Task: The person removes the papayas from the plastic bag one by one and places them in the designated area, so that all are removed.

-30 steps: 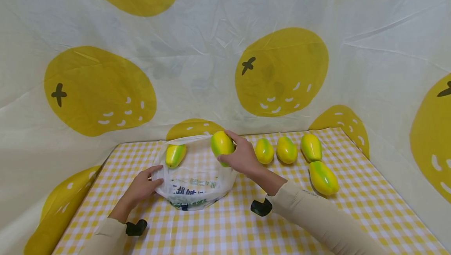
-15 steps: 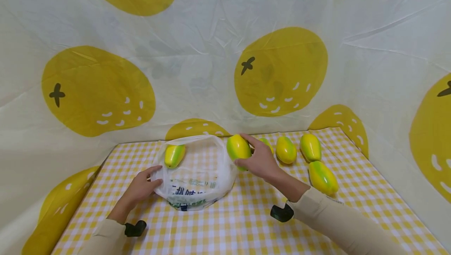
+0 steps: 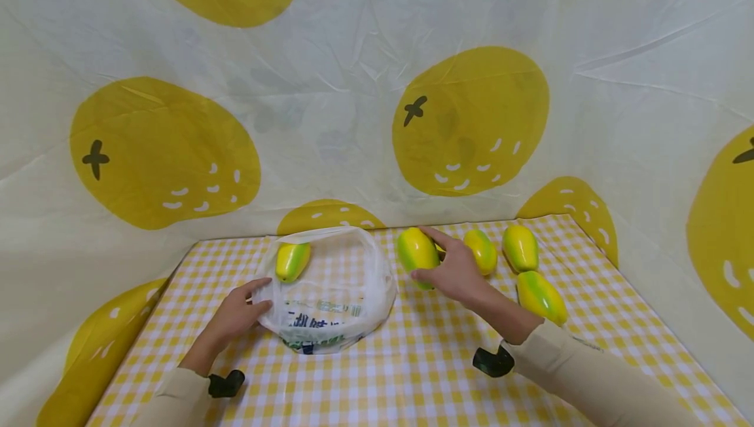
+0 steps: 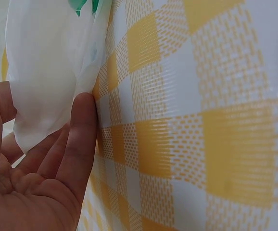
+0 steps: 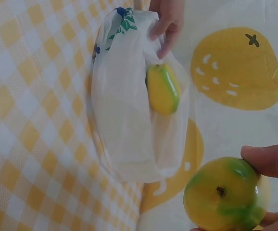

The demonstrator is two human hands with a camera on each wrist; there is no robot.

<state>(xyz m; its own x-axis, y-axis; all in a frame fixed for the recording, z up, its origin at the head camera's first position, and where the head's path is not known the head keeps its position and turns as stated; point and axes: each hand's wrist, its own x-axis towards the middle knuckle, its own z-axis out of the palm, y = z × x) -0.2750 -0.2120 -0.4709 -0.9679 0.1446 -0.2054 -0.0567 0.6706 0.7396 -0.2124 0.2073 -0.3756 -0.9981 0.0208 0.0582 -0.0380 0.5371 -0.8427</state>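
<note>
A white translucent plastic bag (image 3: 330, 322) with printed lettering lies with its mouth wide on the table, and one yellow-green papaya (image 3: 292, 261) sits inside at its left. My left hand (image 3: 235, 310) holds the bag's left side; in the left wrist view the plastic passes between thumb and fingers (image 4: 80, 139). To the right of the bag, my right hand (image 3: 456, 270) grips another papaya (image 3: 417, 250) between thumb and fingers. Its stem end faces the right wrist view, where the held papaya (image 5: 225, 192) appears at lower right.
Right of the bag are more papayas: one mostly hidden behind my right hand, one papaya (image 3: 482, 251) just past it, another papaya (image 3: 521, 248) farther right, and a nearer papaya (image 3: 540, 297). A yellow-checked cloth (image 3: 353, 388) covers the table; a printed curtain (image 3: 330, 119) hangs behind.
My right hand has moved right with its papaya, from the bag's right rim to beside the papayas on the table. The left hand and bag stay nearly still.
</note>
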